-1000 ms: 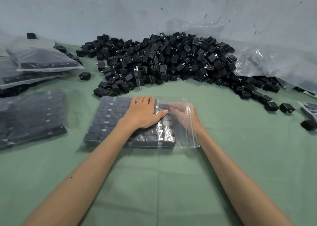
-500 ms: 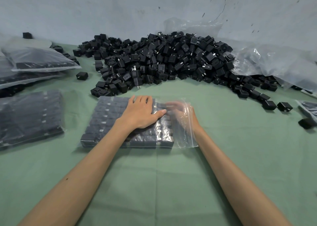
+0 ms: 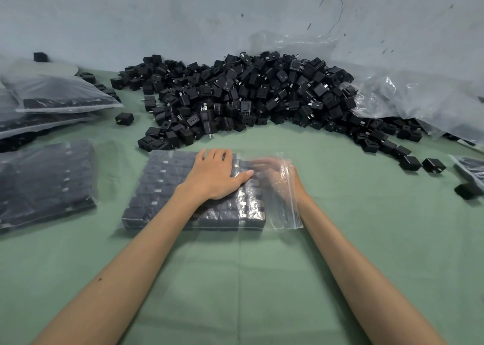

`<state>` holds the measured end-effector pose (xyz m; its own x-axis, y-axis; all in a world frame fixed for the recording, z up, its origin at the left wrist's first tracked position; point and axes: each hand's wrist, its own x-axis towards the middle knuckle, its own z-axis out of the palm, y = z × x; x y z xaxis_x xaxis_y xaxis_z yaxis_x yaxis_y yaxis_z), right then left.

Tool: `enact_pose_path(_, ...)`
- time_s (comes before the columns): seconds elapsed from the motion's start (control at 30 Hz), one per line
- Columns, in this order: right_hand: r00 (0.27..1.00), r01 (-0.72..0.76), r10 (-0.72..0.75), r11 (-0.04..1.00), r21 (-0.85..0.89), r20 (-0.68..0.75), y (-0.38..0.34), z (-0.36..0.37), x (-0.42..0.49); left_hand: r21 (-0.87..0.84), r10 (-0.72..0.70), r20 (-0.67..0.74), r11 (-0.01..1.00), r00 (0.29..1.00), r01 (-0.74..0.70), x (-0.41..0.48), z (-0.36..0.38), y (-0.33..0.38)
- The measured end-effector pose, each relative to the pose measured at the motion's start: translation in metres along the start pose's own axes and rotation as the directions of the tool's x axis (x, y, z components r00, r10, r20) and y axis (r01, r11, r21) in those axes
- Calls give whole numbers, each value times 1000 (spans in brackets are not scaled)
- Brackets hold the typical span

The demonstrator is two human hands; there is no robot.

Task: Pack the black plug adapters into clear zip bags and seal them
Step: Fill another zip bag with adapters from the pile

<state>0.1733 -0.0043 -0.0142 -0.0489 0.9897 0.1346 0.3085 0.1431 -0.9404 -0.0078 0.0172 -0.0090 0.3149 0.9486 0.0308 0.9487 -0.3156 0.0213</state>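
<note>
Head view: a person works at a green-covered desk (image 3: pixel 262 279) set against a pale wall, both bare forearms reaching forward.
Loose pile: a broad heap of black plug adapters (image 3: pixel 248 96) lies at the back of the desk against the wall, near enough, it seems, to draw from; a few strays sit apart at its right end.
Empty plastic: crumpled clear sheeting (image 3: pixel 419 101) is bunched to the right of the heap; what is under it cannot be told.
Finished stock: filled bags (image 3: pixel 44 182) lie flat at the left edge, with more stacked behind them, well apart from the work spot, probably put aside as done.
Bag in hand: a clear zip bag (image 3: pixel 285 208) lies flat in the centre, mouth to the right, holding adapters packed in tidy rows as one flat slab; its zip strip looks unsealed.
Left hand: the left hand (image 3: pixel 214 177) lies palm down on the bag, fingers spread flat and gripping nothing, apparently pressing the rows so they keep their place.
Right hand: the right hand (image 3: pixel 277 174) is inside the bag's mouth, seen through the plastic and blurred; whether its fingers hold an adapter cannot be told.
Step judged: likely seating the last row at the mouth end, with sealing yet to come.
</note>
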Motion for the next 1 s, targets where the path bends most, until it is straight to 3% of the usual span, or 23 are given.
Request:
enact_pose_path(0.1, 988, 36, -23, 996, -79, 155, 0, -14, 8, -5, 1, -2, 1000, 1000, -1, 0, -1, -1)
enact_pose_path(0.23, 899, -109, 159, 984, -143, 409, -8, -40, 25, -13, 4, -3, 1000, 1000, -4, -1, -1, -2)
enact_pose_path(0.3, 857, -175, 266, 956, -235, 442, -11, -56, 42, -21, 1, 1, 1000, 1000, -1, -1, 0, -2)
enact_pose_path(0.4, 882, -209, 326, 918, -337, 340, -11, -73, 70, -30, 5, 3, 1000, 1000, -5, 0, 1, -2)
enact_pose_path(0.5, 956, -231, 280, 901, -368, 85, 3, -78, 97, -27, 13, -4, 1000, 1000, -13, 1, 1, -2)
enact_pose_path(0.6, 974, -225, 184, 816, -532, -130, 27, -80, 118, -26, 11, -7, 1000, 1000, -12, 1, 2, -2)
enact_pose_path(0.83, 928, -316, 88, 698, -642, -362, 44, -89, 167, -38, 6, -23, 999, 1000, -7, 3, 5, -2)
enact_pose_path(1.0, 909, -309, 42, 737, -601, -415, 33, -95, 197, -35, -2, -31, 999, 1000, 1, 3, 7, -2)
